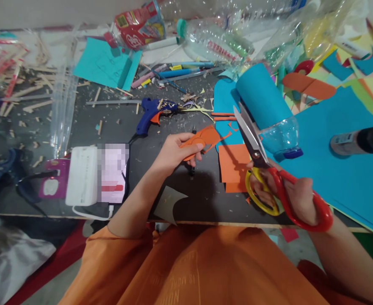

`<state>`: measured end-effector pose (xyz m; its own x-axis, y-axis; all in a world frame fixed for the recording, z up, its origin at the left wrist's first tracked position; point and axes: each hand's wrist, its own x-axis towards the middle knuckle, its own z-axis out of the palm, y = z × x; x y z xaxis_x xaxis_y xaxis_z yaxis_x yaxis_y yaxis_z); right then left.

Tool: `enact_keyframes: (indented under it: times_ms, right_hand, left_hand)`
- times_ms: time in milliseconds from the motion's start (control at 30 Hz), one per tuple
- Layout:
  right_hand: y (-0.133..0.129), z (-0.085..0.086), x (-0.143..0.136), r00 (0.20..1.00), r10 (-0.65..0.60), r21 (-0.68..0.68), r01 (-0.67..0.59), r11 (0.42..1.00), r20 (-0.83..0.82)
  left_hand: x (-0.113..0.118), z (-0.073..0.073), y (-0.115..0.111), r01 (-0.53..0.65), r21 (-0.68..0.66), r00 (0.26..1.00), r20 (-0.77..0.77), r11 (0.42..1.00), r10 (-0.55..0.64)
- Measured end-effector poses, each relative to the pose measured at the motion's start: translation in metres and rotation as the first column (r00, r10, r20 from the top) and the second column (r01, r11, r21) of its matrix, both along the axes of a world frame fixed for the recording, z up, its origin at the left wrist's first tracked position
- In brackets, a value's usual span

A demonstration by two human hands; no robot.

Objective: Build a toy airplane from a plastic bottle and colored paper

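Between the thumb and fingers of my left hand (176, 152) is a piece of orange paper (210, 135) with curved cut edges and thin strips hanging off its right side. My right hand (296, 197) grips scissors (252, 146) by their red and yellow handles. The blades point up and away, slightly parted, to the right of the orange paper and apart from it. Below the blades lie orange paper sheets (232, 169) on the dark table (205, 203). A dark pen-like tool (192, 171) lies partly hidden under my left hand.
A blue glue gun (150, 114) lies beyond my left hand. At left are a phone (113, 173) and a white power bank (83, 176). A blue paper-wrapped bottle (265, 97), blue sheets (341, 169) and a black-capped bottle (360, 141) are at right. Plastic bottles (211, 40) line the back.
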<state>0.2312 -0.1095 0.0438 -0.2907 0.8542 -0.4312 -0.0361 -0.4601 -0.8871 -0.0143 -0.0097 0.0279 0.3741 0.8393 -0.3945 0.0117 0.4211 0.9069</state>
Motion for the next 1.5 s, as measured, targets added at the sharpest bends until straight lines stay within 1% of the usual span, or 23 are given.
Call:
enact_keyframes:
  times_ms: [67, 133, 167, 267, 333, 400, 467, 500, 600, 667, 700, 767, 867, 933, 967, 1033, 1100, 1167, 1200, 1267, 1367, 1433, 1500]
  right_hand:
    - [0.008, 0.004, -0.004, 0.997, -0.037, -0.05, 0.034, 0.998, -0.063]
    - [0.018, 0.01, -0.01, 0.998, -0.023, -0.06, 0.02, 0.998, -0.057]
    - [0.023, 0.013, -0.014, 0.999, 0.001, -0.047, -0.002, 0.999, -0.041]
    - [0.037, 0.018, -0.026, 0.998, 0.052, -0.034, -0.051, 0.998, 0.032]
    - [0.044, 0.017, -0.033, 0.998, 0.044, -0.037, -0.043, 0.998, 0.037]
    - [0.048, 0.014, -0.04, 1.0, 0.015, -0.051, -0.014, 0.999, 0.006]
    - [0.052, 0.01, -0.044, 0.998, -0.04, -0.066, 0.037, 0.997, -0.038]
    - [0.053, 0.009, -0.046, 0.995, -0.073, -0.068, 0.069, 0.995, -0.061]
    - [0.054, 0.006, -0.05, 0.977, -0.179, -0.052, 0.174, 0.983, -0.118]
    - [0.054, 0.005, -0.054, 0.963, -0.229, -0.035, 0.227, 0.973, -0.138]
    - [0.054, 0.005, -0.057, 0.958, -0.246, -0.025, 0.245, 0.969, -0.144]
    - [0.053, 0.003, -0.062, 0.956, -0.253, -0.014, 0.253, 0.967, -0.148]
    - [0.052, -0.001, -0.067, 0.967, -0.219, -0.028, 0.217, 0.976, -0.133]
    - [0.051, -0.002, -0.067, 0.978, -0.176, -0.068, 0.169, 0.983, -0.109]
    - [0.05, -0.001, -0.065, 0.982, -0.158, -0.094, 0.148, 0.984, -0.106]
    - [0.047, 0.002, -0.058, 0.983, -0.135, -0.146, 0.117, 0.982, -0.124]
    - [0.042, 0.006, -0.049, 0.979, -0.1, -0.186, 0.066, 0.98, -0.176]
    - [0.033, 0.01, -0.04, 0.969, -0.008, -0.221, -0.048, 0.974, -0.247]
    - [0.027, 0.01, -0.036, 0.958, 0.046, -0.221, -0.112, 0.969, -0.285]
    - [0.016, 0.007, -0.032, 0.953, 0.081, -0.203, -0.144, 0.969, -0.292]
    - [0.001, 0.001, -0.034, 0.967, 0.057, -0.191, -0.107, 0.976, -0.249]
    - [-0.004, -0.003, -0.038, 0.973, 0.084, -0.185, -0.125, 0.975, -0.214]
    - [-0.007, -0.005, -0.041, 0.976, 0.118, -0.146, -0.145, 0.979, -0.181]
  left_hand:
    - [0.0, 0.003, -0.002, 0.139, -0.05, 0.99, 0.027, 0.989, -0.138]
    - [0.001, 0.004, -0.004, 0.276, -0.099, 0.961, 0.047, 0.956, -0.273]
    - [0.002, 0.004, -0.005, 0.323, -0.115, 0.946, 0.05, 0.939, -0.32]
    - [0.005, 0.004, -0.009, 0.393, -0.14, 0.919, 0.041, 0.909, -0.391]
    - [0.006, 0.004, -0.01, 0.429, -0.155, 0.903, 0.047, 0.89, -0.427]
    - [0.005, 0.004, -0.01, 0.448, -0.168, 0.894, 0.068, 0.878, -0.443]
    - [0.003, 0.004, -0.007, 0.413, -0.164, 0.91, 0.117, 0.896, -0.398]
    - [0.001, 0.003, -0.006, 0.367, -0.154, 0.927, 0.149, 0.918, -0.345]
    - [0.001, -0.002, -0.003, 0.12, -0.086, 0.972, 0.211, 0.989, -0.1]
    - [0.006, -0.005, -0.005, -0.019, -0.017, 0.981, 0.192, 1.0, 0.022]
    - [0.01, -0.007, -0.007, -0.047, 0.015, 0.984, 0.172, 0.999, 0.043]
    - [0.017, -0.008, -0.012, -0.027, 0.044, 0.991, 0.133, 0.999, 0.021]
    - [0.022, -0.008, -0.018, 0.089, 0.021, 0.992, 0.094, 0.996, -0.09]
    - [0.022, -0.006, -0.019, 0.098, 0.007, 0.994, 0.054, 0.995, -0.099]
    - [0.021, -0.006, -0.019, 0.061, 0.014, 0.998, 0.033, 0.998, -0.061]
    - [0.019, -0.006, -0.017, -0.087, 0.051, 0.996, 0.008, 0.995, 0.086]
    - [0.018, -0.007, -0.015, -0.242, 0.081, 0.97, 0.009, 0.967, 0.242]
    - [0.018, -0.008, -0.013, -0.341, 0.088, 0.94, 0.013, 0.936, 0.341]
    - [0.018, -0.009, -0.012, -0.361, 0.083, 0.932, 0.008, 0.929, 0.361]
    - [0.019, -0.009, -0.013, -0.348, 0.059, 0.937, -0.016, 0.936, 0.35]
    - [0.021, -0.007, -0.015, -0.282, 0.013, 0.959, -0.027, 0.959, 0.282]
    - [0.021, -0.006, -0.017, -0.255, 0.0, 0.967, -0.006, 0.967, 0.255]
    - [0.021, -0.005, -0.018, -0.249, -0.003, 0.968, 0.026, 0.968, 0.249]
